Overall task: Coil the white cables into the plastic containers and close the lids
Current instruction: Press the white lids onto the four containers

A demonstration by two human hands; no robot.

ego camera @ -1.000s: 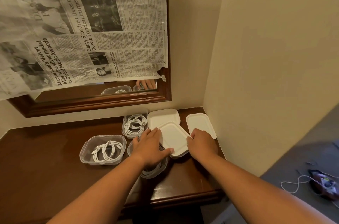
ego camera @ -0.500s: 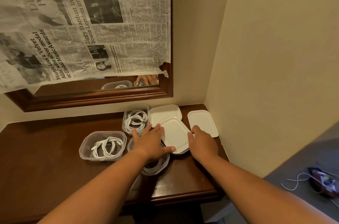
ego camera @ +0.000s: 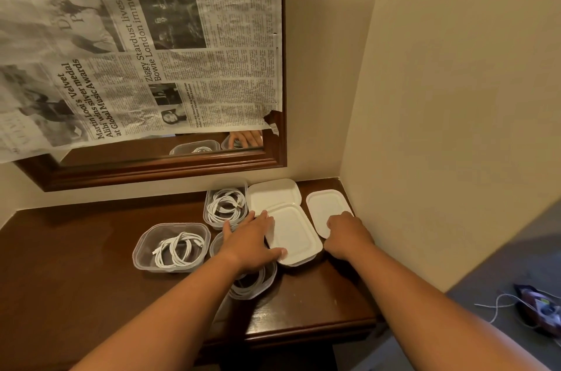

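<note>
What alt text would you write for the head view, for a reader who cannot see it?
Two bare hands reach for white lids on a dark wooden table: the left hand touches the middle lid, the right hand the right lid. Three clear containers hold coiled white cables.

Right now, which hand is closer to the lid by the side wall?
Right. The right hand rests on that lid; the left hand lies across the middle lid.
</note>
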